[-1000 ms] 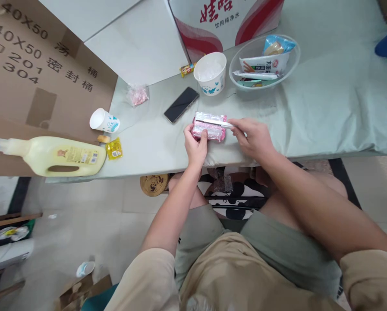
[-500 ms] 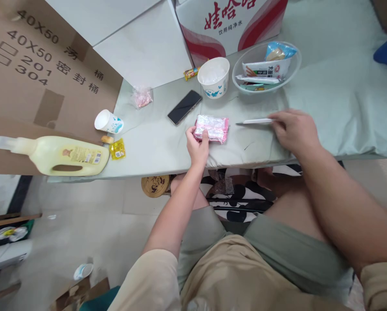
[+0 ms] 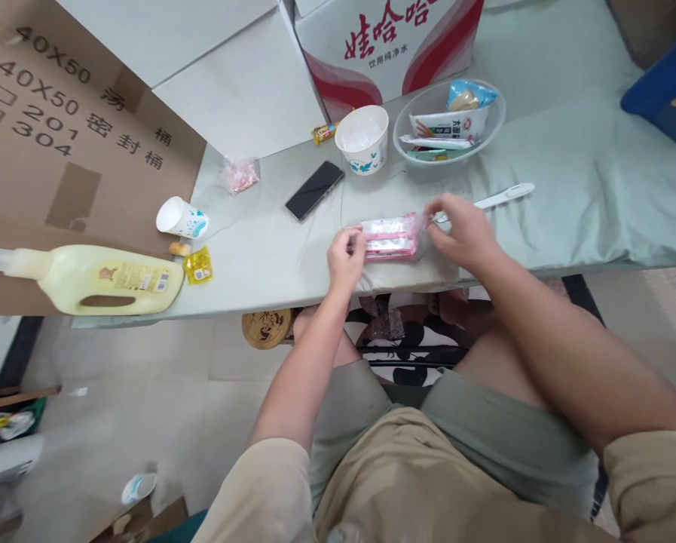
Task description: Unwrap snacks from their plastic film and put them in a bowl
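Observation:
A pink-and-silver packet (image 3: 391,240) in clear plastic lies near the table's front edge. My left hand (image 3: 346,258) is closed on its left end, thumb and index finger bent together. At the right end, my right hand (image 3: 463,232) pinches the packet's clear wrapper (image 3: 422,235). Just beyond my right hand a white-handled knife (image 3: 506,196) rests on the cloth, its blade end partly hidden behind the fingers.
A black phone (image 3: 315,190), a paper bowl (image 3: 363,143) and a clear plastic bowl of snack packets (image 3: 401,147) stand behind. To the left are a paper cup (image 3: 182,219), a yellow sachet (image 3: 198,266) and a large pale-yellow bottle (image 3: 108,279). Boxes line the back.
My right hand has let go of the knife, which now lies on the table, and has moved left to the packet's wrapper. The packet now shows pink-edged silver strips.

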`<state>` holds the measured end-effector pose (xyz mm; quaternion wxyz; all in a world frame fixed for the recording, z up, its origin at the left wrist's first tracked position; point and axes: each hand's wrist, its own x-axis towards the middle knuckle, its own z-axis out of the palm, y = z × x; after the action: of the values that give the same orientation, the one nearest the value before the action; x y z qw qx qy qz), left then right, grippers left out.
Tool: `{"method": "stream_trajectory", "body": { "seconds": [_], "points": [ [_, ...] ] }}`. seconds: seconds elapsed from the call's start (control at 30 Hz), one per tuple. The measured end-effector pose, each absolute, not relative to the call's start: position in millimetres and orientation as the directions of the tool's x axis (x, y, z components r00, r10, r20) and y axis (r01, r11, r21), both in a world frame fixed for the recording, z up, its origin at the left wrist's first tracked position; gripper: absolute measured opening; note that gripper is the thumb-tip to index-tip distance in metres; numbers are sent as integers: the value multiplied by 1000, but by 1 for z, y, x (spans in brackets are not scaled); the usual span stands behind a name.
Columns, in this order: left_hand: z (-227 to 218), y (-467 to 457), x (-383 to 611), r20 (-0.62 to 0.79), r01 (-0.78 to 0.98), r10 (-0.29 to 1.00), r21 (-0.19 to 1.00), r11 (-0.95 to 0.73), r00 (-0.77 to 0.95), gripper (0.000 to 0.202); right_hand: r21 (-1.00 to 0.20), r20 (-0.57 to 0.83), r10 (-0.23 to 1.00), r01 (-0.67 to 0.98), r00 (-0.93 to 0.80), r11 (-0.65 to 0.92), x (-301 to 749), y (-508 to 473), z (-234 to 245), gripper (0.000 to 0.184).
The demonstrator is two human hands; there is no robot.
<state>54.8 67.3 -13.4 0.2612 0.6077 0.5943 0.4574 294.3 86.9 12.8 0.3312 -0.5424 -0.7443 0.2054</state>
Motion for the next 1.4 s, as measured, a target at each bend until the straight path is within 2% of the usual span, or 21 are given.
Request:
{"method": "stream_trajectory", "body": {
  "seconds": [0.13,0.2,0.27,0.33,0.4,0.43,0.5,0.57,0.63,0.67,0.73,0.77,0.8,0.87,0.93,0.97,1.0,1.07,1.13,1.3,1.4],
  "points": [
    [-17,72,53,155,401,897,916,27,-415,30,-698,201,974,713,101,70,315,93,16,42],
    [-17,74,52,126,370,871,927,68,-475,27,-713,252,949,700,191,48,318,90,18,42],
    [-16,74,52,104,343,850,935,94,-517,20,-724,366,917,668,159,173,316,83,21,41],
    [-15,73,53,103,341,851,935,94,-516,23,-673,439,898,653,-24,346,309,77,23,39],
    [-14,72,54,125,359,875,931,60,-468,31,-591,399,896,693,-195,414,301,75,21,38],
    [-13,72,55,130,363,887,931,44,-442,25,-555,354,911,737,-212,387,298,76,19,38],
    [-9,76,54,79,334,910,940,68,-406,7,-505,292,949,823,-120,260,296,85,16,35],
    [-1,85,50,-66,274,914,943,189,-401,26,-481,307,951,865,18,139,299,95,15,33],
    [11,96,40,-142,261,887,925,277,-440,30,-472,379,922,874,84,115,303,100,17,34],
    [19,101,35,-78,303,868,919,253,-490,27,-468,413,908,872,68,147,304,100,19,35],
    [33,106,23,211,473,791,874,110,-574,20,-455,424,904,852,-50,261,304,97,22,36],
    [39,106,19,314,567,795,822,45,-519,20,-448,392,910,837,-134,316,303,95,22,35],
    [43,104,16,329,640,860,769,-5,-389,22,-442,341,917,825,-209,352,301,93,22,36],
    [44,99,14,225,729,973,673,-122,-44,27,-432,241,932,830,-272,353,298,91,19,45],
    [38,96,17,154,765,976,606,-217,154,16,-423,193,949,852,-248,309,297,93,13,61],
    [33,96,19,161,782,973,580,-226,162,9,-422,184,956,860,-229,288,297,95,11,65],
    [29,97,20,172,801,977,563,-204,128,18,-422,177,961,865,-215,271,297,97,9,62],
    [21,103,20,129,822,990,557,-116,53,28,-421,172,966,872,-194,251,298,99,8,46],
    [21,107,18,95,818,995,569,-82,34,18,-428,208,962,868,-177,252,300,99,12,31],
    [49,92,9,345,762,935,583,-282,83,9,-482,384,901,788,-203,383,305,83,39,22],
    [65,58,1,389,737,914,584,-342,116,12,-569,342,856,639,-388,517,312,68,52,21]
  ]
}}
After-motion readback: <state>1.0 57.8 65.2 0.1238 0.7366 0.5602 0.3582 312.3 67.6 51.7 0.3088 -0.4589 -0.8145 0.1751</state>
